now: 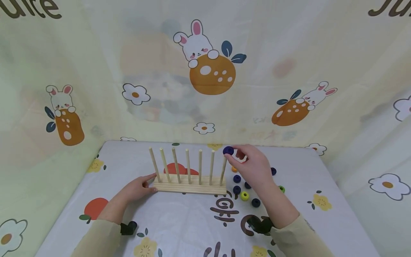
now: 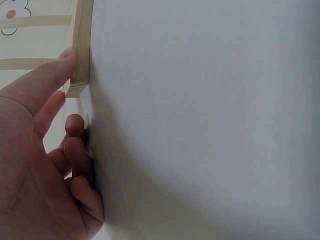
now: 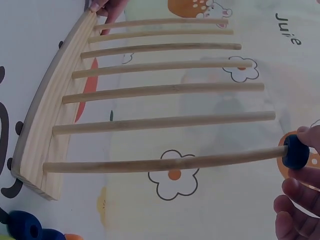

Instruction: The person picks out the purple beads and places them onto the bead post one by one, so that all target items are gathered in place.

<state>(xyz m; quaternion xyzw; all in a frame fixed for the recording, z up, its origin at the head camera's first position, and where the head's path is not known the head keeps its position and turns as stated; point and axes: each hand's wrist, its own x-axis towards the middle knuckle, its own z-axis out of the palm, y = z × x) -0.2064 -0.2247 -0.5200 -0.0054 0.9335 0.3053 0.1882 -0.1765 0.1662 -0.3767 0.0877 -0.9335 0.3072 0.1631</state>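
Observation:
A wooden peg rack [image 1: 189, 190] stands on the table, with several upright dowels in a row along its base. My left hand [image 1: 136, 189] pinches the left end of that base. In the left wrist view, its thumb [image 2: 60, 65] presses on the wood while the other fingers curl below. My right hand [image 1: 257, 166] pinches a dark blue bead [image 1: 228, 150] between thumb and fingers at the top of the rightmost dowel [image 1: 223, 169]. From the right wrist, the blue bead [image 3: 296, 152] sits right at that dowel's tip. No dowel carries a bead further down.
Loose beads lie right of the rack: several dark blue ones [image 1: 237, 179], a yellow-green one [image 1: 244, 196], an orange one [image 1: 234, 169] and a green one [image 1: 281, 189]. Some are partly hidden by my right hand and forearm. A printed cloth wall [image 1: 154, 121] rises behind the table.

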